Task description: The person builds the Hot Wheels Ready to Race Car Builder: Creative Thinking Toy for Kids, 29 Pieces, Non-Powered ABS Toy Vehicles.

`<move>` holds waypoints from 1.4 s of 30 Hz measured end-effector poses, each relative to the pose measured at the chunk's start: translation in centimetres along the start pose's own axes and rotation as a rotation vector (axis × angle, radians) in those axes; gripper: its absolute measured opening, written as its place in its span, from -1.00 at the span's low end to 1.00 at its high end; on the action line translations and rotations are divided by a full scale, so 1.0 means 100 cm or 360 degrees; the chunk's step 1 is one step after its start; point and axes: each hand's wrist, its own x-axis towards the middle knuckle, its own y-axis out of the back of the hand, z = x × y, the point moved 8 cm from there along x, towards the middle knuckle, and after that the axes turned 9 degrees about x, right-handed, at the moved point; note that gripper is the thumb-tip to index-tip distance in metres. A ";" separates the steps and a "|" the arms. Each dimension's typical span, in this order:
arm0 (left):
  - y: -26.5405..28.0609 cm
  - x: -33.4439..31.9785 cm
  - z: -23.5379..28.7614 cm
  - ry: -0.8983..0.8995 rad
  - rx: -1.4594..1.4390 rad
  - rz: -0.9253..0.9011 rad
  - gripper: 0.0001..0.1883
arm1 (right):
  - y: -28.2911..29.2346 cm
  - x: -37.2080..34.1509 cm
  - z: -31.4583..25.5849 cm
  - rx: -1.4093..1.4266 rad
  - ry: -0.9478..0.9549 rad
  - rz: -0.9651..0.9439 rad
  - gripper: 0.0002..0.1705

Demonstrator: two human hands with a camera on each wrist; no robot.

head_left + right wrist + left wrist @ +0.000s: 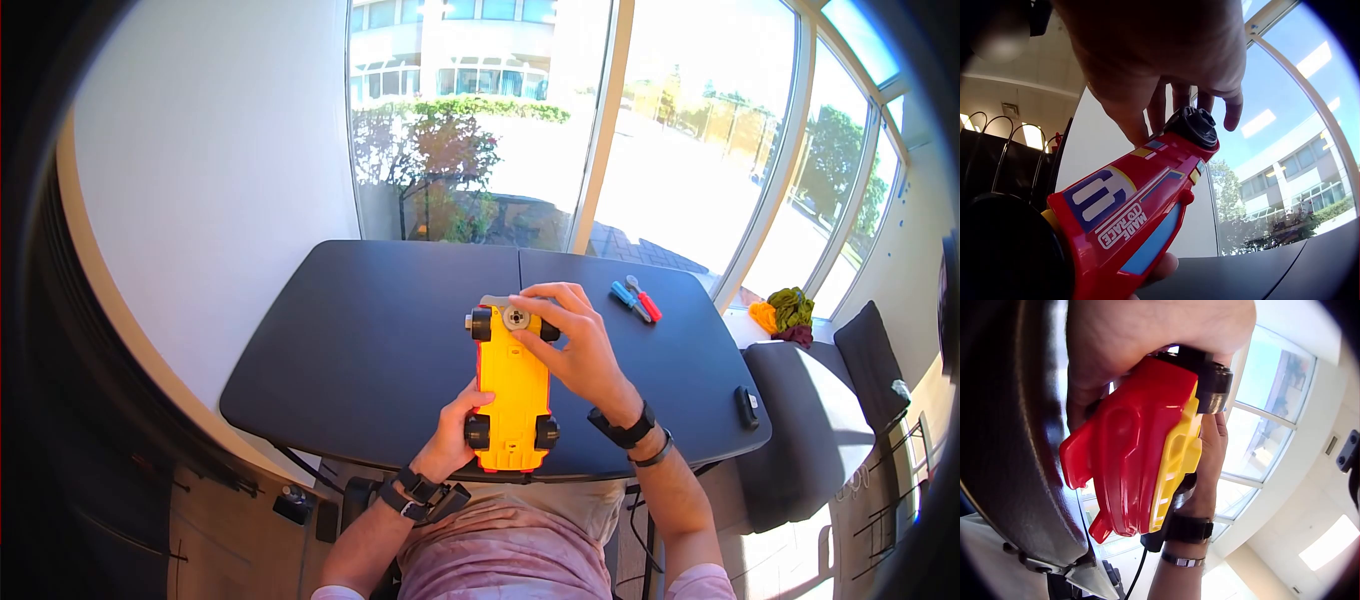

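In the head view a toy race car (513, 390) is held up over the table's front edge, its yellow underside facing me and its black wheels along the sides. My left hand (452, 432) grips its left side, thumb over the edge of the underside. At the upper end, my right hand (575, 345) pinches a grey round piece (516, 318) with a cross-shaped centre between thumb and forefinger. The car's red body (1129, 206), with stickers, shows in the right wrist view. In the left wrist view the left hand (1154, 331) lies over the red shell (1141, 437).
Blue-handled and red-handled tools (636, 300) lie on the dark table (370, 340) at the back right. Near its right edge is a small black object (746, 408). A grey padded seat (795, 430) stands to the right, with coloured cloths (787, 315) behind it.
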 end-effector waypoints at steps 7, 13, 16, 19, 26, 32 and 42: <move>0.001 0.000 -0.001 0.0003 -0.0010 0.0012 -0.29 | 0.010 -0.006 0.005 -0.0134 0.0044 0.0097 -0.57; 0.003 0.002 -0.002 -0.0007 -0.0022 -0.0012 -0.28 | 0.002 -0.007 0.003 -0.0132 0.0085 0.0073 -0.66; 0.002 0.000 -0.001 -0.0009 -0.0009 0.0045 -0.28 | 0.007 -0.011 0.015 -0.0099 0.0061 0.0093 -0.65; 0.003 0.001 -0.002 -0.0006 -0.0011 0.0024 -0.28 | 0.010 -0.006 0.004 -0.0072 -0.0018 0.0123 -0.70; 0.005 0.002 -0.004 -0.0006 -0.0040 0.0002 -0.30 | 0.006 -0.009 0.018 0.0055 -0.0143 0.0056 -0.64; 0.002 0.002 -0.003 -0.0007 -0.0011 -0.0030 -0.31 | -0.007 -0.005 0.005 -0.0081 0.0030 0.0010 -0.62; 0.001 0.000 -0.003 0.0026 0.0006 -0.0061 -0.30 | -0.003 -0.001 0.005 -0.0022 -0.0068 -0.0027 -0.58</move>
